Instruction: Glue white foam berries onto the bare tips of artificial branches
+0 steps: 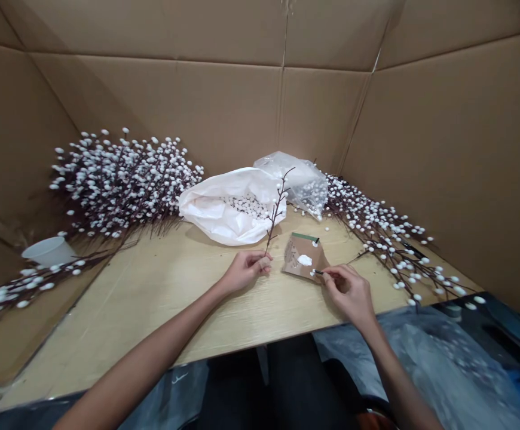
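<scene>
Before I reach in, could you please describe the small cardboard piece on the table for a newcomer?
On the pale table, find the right hand. The small cardboard piece lies beside it; unlike the white bag farther back, it is brown, with a white blob on top.

White cup (50, 253) at far left, brown cardboard walls (224, 101) behind, clear plastic (425, 352) at lower right
</scene>
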Action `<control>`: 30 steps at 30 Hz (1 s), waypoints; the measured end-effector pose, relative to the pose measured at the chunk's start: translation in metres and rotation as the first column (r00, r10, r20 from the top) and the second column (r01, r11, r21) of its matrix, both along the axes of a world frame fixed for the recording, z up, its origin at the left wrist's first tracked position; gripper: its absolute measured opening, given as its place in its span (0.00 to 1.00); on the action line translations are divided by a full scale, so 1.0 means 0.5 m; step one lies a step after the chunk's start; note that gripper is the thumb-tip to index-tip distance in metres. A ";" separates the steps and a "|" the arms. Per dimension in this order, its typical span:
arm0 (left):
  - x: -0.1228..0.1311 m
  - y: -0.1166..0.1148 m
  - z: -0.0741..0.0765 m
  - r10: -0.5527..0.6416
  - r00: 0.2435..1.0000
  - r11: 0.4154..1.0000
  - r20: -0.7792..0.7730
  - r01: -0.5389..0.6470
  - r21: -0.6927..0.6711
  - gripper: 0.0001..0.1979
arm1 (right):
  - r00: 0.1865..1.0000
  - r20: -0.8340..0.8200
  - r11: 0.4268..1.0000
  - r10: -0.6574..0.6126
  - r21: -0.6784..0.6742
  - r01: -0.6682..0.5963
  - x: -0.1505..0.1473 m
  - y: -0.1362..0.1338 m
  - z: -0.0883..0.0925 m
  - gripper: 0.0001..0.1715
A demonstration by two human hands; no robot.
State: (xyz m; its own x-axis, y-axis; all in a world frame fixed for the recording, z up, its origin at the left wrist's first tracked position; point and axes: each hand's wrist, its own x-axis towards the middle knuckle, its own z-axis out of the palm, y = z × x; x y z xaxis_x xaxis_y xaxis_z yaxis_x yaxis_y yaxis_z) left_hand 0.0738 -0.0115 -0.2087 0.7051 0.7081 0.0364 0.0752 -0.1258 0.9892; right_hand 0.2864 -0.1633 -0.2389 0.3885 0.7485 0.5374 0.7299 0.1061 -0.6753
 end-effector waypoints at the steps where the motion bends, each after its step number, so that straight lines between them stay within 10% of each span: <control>1: 0.000 0.000 -0.001 0.003 1.000 1.000 0.001 -0.003 -0.001 0.24 | 1.000 0.001 1.000 0.002 -0.006 -0.002 0.000 -0.001 -0.001 0.06; 21: 0.003 -0.012 -0.007 -0.008 0.997 1.000 0.074 0.009 -0.011 0.20 | 0.999 -0.019 0.998 -0.028 -0.057 0.027 -0.004 -0.007 -0.021 0.08; 30: 0.006 -0.018 -0.011 -0.025 0.987 0.997 0.157 0.035 -0.065 0.23 | 0.970 0.172 0.967 -0.174 0.216 0.135 -0.041 0.006 0.036 0.08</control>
